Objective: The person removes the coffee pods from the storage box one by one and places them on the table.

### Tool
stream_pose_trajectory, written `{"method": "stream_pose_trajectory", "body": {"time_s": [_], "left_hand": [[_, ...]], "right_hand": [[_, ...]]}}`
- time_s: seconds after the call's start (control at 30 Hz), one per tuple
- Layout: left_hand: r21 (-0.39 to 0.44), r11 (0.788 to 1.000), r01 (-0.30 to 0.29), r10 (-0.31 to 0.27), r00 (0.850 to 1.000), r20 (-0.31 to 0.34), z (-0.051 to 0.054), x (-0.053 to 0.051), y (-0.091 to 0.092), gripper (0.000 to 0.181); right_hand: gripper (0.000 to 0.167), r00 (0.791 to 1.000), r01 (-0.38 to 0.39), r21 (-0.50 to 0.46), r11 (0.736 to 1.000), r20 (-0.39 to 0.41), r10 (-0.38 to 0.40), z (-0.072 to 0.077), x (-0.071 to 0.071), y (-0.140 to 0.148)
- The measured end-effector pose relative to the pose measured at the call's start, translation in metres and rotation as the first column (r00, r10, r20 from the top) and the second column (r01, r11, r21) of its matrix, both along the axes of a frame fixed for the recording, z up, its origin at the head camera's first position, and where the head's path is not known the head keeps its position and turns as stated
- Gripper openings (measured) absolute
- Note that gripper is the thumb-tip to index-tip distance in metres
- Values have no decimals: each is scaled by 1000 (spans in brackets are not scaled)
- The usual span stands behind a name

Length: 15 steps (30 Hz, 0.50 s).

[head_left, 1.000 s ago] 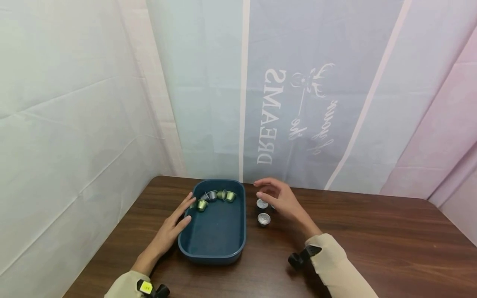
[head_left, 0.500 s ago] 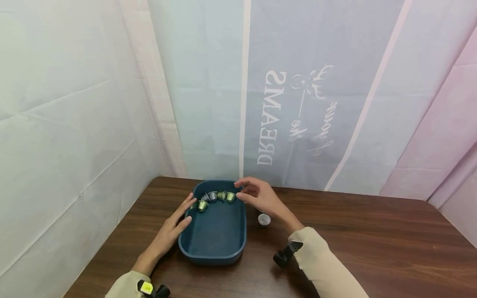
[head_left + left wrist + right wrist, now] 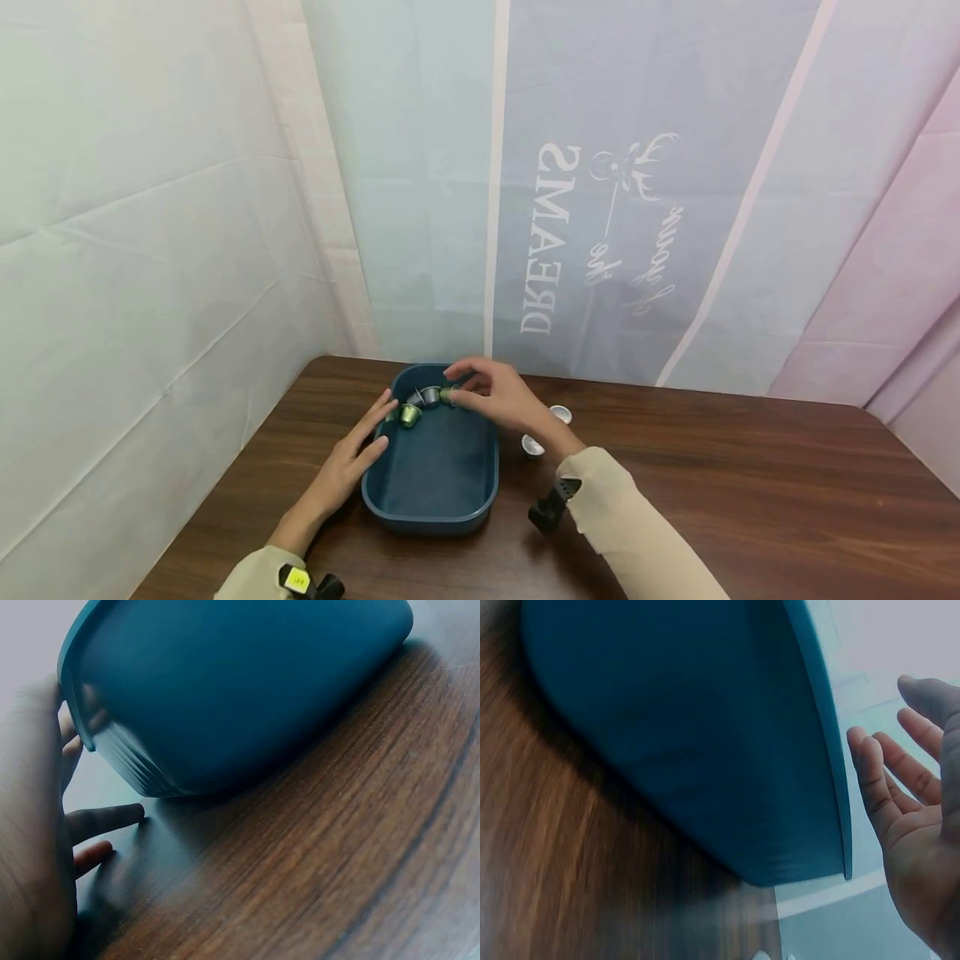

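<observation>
While the left hand (image 3: 339,468) rests, fingers apart, against the bin (image 3: 431,525), the right hand (image 3: 497,397) has moved over it from the table's (image 3: 712,483) capsules (image 3: 560,413); whether it grips anything is hidden.

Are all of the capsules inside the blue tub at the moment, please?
No, the head view shows two pale-topped capsules on the wooden table, to the right of the blue tub.
</observation>
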<state>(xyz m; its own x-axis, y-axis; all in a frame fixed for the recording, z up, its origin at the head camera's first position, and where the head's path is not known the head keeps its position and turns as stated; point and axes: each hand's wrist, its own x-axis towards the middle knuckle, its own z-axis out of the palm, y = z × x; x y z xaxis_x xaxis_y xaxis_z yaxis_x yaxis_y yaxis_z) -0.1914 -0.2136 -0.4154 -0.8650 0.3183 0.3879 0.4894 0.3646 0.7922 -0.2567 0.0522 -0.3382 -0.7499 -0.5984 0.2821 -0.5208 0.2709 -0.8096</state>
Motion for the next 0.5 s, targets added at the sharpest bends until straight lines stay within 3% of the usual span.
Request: {"method": "stream_pose_trajectory", "body": {"time_s": [0.17, 0.4, 0.5], "left_hand": [[5, 1000, 1, -1, 1000, 9, 0, 0, 0, 48], [7, 1000, 5, -5, 1000, 14, 1, 1, 1, 48], [11, 1000, 8, -8, 1000, 12, 3, 2, 1, 48]], "right_hand": [[33, 999, -21, -19, 1000, 37, 22, -7, -4, -12], [30, 993, -32, -90, 995, 112, 42, -36, -25, -24], [32, 991, -48, -97, 994, 124, 60, -38, -28, -27]]}}
